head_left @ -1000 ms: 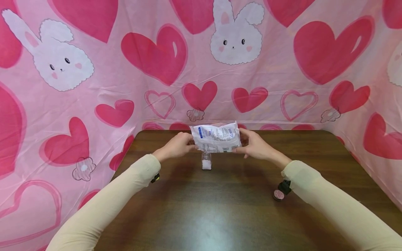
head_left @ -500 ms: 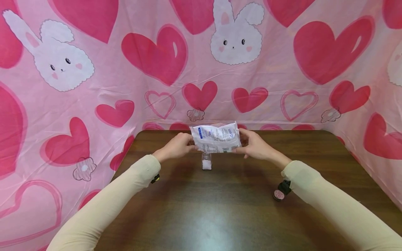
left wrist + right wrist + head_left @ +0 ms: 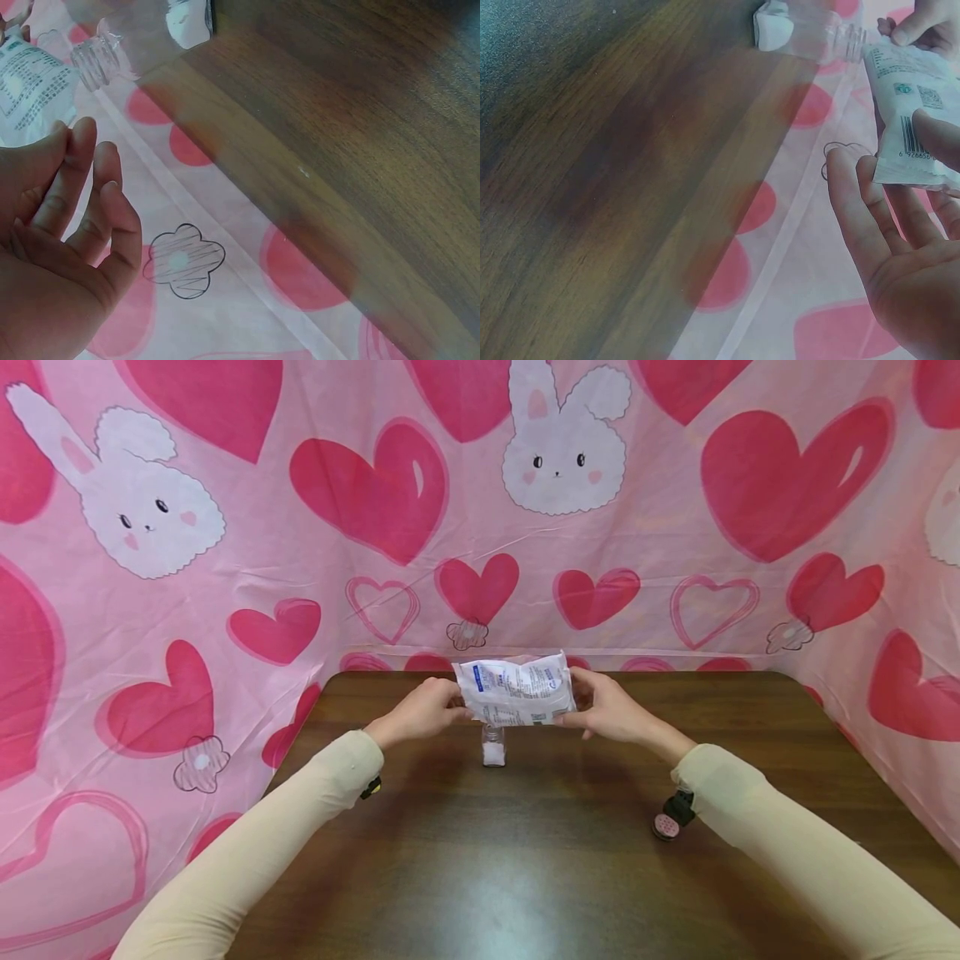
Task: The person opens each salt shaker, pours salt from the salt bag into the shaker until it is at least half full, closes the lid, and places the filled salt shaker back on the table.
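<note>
A white plastic packet [image 3: 517, 689] with blue and dark print is held up by both hands. My left hand [image 3: 423, 708] pinches its left end between thumb and fingers. At the other end, the thumb of my right hand [image 3: 611, 706] lies on the barcode side in the right wrist view, with fingers behind. Below the packet, a small clear bottle [image 3: 493, 749] stands upright on the table, with white stuff in its bottom. Its threaded neck [image 3: 96, 64] is uncapped and right by the packet's edge [image 3: 874, 64]. Whether the packet touches the mouth, I cannot tell.
The brown wooden table [image 3: 480, 860] reaches back to a pink cloth [image 3: 480, 527] with hearts and rabbits. A round pink thing [image 3: 665, 827] with dots shows beside the black device [image 3: 679, 808] at my right wrist; whether it lies on the table is unclear.
</note>
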Tool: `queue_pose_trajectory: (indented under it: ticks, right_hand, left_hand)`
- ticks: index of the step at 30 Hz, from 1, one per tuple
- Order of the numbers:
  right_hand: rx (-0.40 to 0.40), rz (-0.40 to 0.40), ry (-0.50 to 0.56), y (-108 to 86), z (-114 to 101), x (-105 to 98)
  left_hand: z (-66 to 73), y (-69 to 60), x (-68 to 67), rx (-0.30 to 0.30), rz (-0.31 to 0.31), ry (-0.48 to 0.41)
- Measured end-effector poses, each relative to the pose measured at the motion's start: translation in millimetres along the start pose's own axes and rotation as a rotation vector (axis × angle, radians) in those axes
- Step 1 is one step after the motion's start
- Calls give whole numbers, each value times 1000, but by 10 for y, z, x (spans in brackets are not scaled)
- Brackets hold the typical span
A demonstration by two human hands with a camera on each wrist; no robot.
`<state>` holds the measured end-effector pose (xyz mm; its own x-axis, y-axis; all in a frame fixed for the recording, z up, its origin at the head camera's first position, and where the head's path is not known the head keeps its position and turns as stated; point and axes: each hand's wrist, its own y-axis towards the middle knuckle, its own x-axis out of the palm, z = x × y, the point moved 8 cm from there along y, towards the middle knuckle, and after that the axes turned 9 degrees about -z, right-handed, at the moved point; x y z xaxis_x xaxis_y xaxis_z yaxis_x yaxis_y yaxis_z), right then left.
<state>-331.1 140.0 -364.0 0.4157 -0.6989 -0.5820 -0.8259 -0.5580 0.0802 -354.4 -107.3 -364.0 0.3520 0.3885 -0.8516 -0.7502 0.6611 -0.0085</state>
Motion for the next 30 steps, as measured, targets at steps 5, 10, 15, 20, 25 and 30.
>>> queue_pose_trajectory:
  ticks: [5,10,15,20,25,30]
  right_hand:
    - [1,1,-4,1,-8,-3]
    - [0,2,-5,1,-13,-1]
    - [0,3,-5,2,-18,-3]
    - [-1,2,-4,4,-25,-4]
    - [-8,2,-4,7,-38,-5]
    - [-6,2,-7,14,-37,-7]
  left_hand:
    - [-12,-7,2,-2,-3,-10]
    - [-12,-10,4,-1,-4,-18]
    - [-11,-15,7,-7,-2,-15]
    - [-13,-17,-1,0,2,-18]
    - [-15,-20,-6,4,3,-21]
    - [-16,-17,-12,10,4,-20]
